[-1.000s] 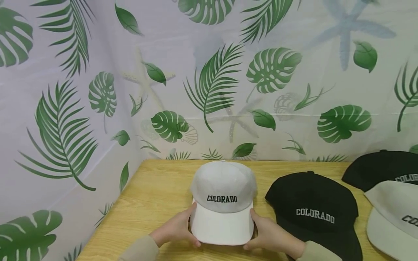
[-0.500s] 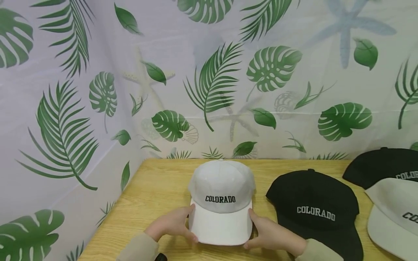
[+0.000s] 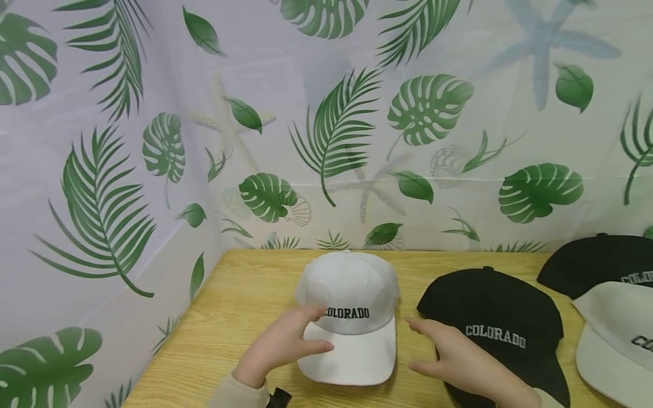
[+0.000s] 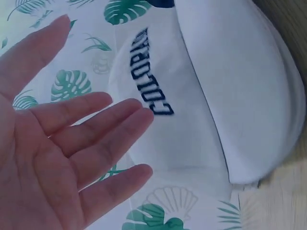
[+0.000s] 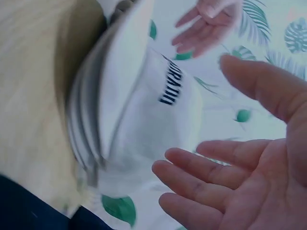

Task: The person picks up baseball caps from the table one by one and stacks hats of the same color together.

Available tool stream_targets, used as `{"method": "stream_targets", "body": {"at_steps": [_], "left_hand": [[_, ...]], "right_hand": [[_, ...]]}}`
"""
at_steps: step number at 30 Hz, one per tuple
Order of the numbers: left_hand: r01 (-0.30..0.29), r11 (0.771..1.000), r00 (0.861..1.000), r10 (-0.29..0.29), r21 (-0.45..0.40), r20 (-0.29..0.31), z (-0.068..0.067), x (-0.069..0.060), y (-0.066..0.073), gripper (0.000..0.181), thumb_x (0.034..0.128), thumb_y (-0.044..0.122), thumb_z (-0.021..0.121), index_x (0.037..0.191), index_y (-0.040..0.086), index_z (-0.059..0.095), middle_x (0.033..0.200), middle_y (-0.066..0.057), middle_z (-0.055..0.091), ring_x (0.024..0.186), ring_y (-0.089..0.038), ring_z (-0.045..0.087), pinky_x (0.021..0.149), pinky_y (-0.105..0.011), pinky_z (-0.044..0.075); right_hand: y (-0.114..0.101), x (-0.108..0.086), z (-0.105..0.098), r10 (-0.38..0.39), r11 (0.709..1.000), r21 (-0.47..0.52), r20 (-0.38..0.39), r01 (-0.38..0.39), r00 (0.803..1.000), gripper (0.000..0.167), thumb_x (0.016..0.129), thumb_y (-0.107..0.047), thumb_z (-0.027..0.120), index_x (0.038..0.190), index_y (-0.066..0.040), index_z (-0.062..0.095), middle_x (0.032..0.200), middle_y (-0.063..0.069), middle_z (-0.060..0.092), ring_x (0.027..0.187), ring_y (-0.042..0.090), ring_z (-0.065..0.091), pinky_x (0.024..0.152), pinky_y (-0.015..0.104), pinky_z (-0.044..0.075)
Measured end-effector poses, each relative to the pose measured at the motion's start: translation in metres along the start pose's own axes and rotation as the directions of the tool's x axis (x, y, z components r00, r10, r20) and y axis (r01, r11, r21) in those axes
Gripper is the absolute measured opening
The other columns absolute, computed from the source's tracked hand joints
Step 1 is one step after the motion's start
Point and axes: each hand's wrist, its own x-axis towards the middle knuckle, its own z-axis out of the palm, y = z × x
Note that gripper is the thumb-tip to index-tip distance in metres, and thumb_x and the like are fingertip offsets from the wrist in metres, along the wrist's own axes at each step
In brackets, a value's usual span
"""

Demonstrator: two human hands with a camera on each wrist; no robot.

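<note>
Leaf-printed fabric [image 3: 347,51] is hung behind a wood-grain surface [image 3: 240,294]. The left hand [image 3: 285,343] is held spread before a stack of white caps [image 3: 357,360] on the surface; contact cannot be judged. Likewise spread, the right hand [image 3: 459,357] is held just beside the stack, before a black cap [image 3: 490,306]. Farther right, another black cap [image 3: 602,260] is partly hidden by a pale cap [image 3: 614,351].

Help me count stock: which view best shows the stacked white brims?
The right wrist view: the stacked white brims appear side-on, layer upon layer. The left wrist view shows the top brim broadly, edges beneath; the head view mainly the top one.
</note>
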Motion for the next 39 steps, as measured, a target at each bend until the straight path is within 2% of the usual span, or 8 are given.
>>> {"method": "stream_targets", "body": {"at_steps": [5, 8, 14, 20, 27, 33, 35, 39], "left_hand": [[-0.030, 0.999, 1.000, 0.029, 0.033, 0.009, 0.009, 0.005, 0.009, 0.053, 0.0799, 0.028, 0.066, 0.121, -0.001, 0.050, 0.120, -0.010, 0.053, 0.103, -0.020, 0.052, 0.087, -0.032, 0.041], [-0.068, 0.996, 0.998, 0.068, 0.058, 0.013, 0.011, 0.006, 0.012, 0.051, 0.0816, 0.029, 0.064, 0.120, -0.001, 0.051, 0.118, -0.010, 0.054, 0.102, -0.018, 0.053, 0.087, -0.030, 0.041], [-0.120, 0.989, 0.993, 0.119, 0.092, 0.017, 0.012, 0.006, 0.013, 0.047, 0.0840, 0.028, 0.061, 0.120, 0.000, 0.051, 0.118, -0.009, 0.054, 0.105, -0.017, 0.051, 0.088, -0.029, 0.040], [-0.109, 0.989, 0.994, 0.108, 0.099, 0.017, 0.012, 0.004, 0.011, 0.045, 0.0841, 0.026, 0.061, 0.119, 0.000, 0.052, 0.118, -0.009, 0.054, 0.106, -0.017, 0.051, 0.088, -0.029, 0.040], [-0.117, 0.988, 0.993, 0.116, 0.102, 0.016, 0.012, 0.002, 0.009, 0.045, 0.0848, 0.028, 0.060, 0.118, 0.000, 0.053, 0.117, -0.009, 0.055, 0.105, -0.018, 0.052, 0.087, -0.030, 0.040], [-0.107, 0.990, 0.994, 0.105, 0.090, 0.023, 0.010, 0.000, 0.008, 0.043, 0.0848, 0.025, 0.060, 0.118, -0.001, 0.053, 0.116, -0.010, 0.055, 0.104, -0.018, 0.052, 0.087, -0.030, 0.041], [-0.099, 0.991, 0.995, 0.097, 0.088, 0.026, 0.011, 0.000, 0.008, 0.043, 0.0848, 0.025, 0.060, 0.118, -0.001, 0.053, 0.116, -0.010, 0.055, 0.104, -0.018, 0.052, 0.087, -0.030, 0.041], [-0.090, 0.992, 0.996, 0.088, 0.089, 0.029, 0.012, 0.000, 0.008, 0.043, 0.0849, 0.025, 0.060, 0.119, 0.000, 0.053, 0.117, -0.009, 0.055, 0.103, -0.018, 0.053, 0.086, -0.031, 0.041]], "right_hand": [[-0.004, -0.008, -0.011, -0.022, 0.991, -0.132, -0.080, 0.011, 0.997, 0.057, 0.074, -0.032, 0.070, 0.117, 0.002, 0.053, 0.115, 0.015, 0.054, 0.103, 0.031, 0.052, 0.080, 0.044, 0.044], [-0.004, -0.014, -0.018, -0.070, 0.976, -0.215, -0.148, 0.037, 0.987, 0.049, 0.074, -0.029, 0.071, 0.112, -0.001, 0.057, 0.110, 0.010, 0.058, 0.098, 0.027, 0.055, 0.077, 0.039, 0.046], [0.001, -0.027, -0.030, -0.113, 0.956, -0.291, -0.237, 0.040, 0.965, 0.043, 0.072, -0.023, 0.072, 0.109, -0.005, 0.060, 0.105, 0.006, 0.060, 0.092, 0.022, 0.058, 0.073, 0.034, 0.048], [0.014, -0.049, -0.044, -0.164, 0.921, -0.390, -0.372, 0.007, 0.914, 0.041, 0.067, -0.019, 0.076, 0.104, -0.007, 0.062, 0.099, 0.004, 0.061, 0.084, 0.022, 0.060, 0.066, 0.033, 0.049], [0.050, -0.080, -0.064, -0.121, 0.857, -0.492, -0.483, -0.154, 0.867, 0.039, 0.062, -0.017, 0.078, 0.095, 0.000, 0.064, 0.088, 0.011, 0.063, 0.076, 0.028, 0.059, 0.061, 0.041, 0.047], [0.080, -0.099, -0.075, 0.022, 0.819, -0.493, -0.483, -0.293, 0.875, 0.040, 0.066, -0.019, 0.076, 0.093, 0.007, 0.062, 0.087, 0.018, 0.061, 0.079, 0.037, 0.056, 0.066, 0.050, 0.043], [0.087, -0.102, -0.077, 0.064, 0.796, -0.506, -0.476, -0.332, 0.877, 0.040, 0.067, -0.020, 0.075, 0.093, 0.009, 0.061, 0.087, 0.022, 0.060, 0.080, 0.041, 0.055, 0.066, 0.051, 0.043], [0.107, -0.103, -0.079, 0.118, 0.740, -0.536, -0.490, -0.405, 0.864, 0.043, 0.067, -0.019, 0.074, 0.092, 0.013, 0.058, 0.087, 0.029, 0.056, 0.080, 0.045, 0.053, 0.066, 0.052, 0.042]]}}
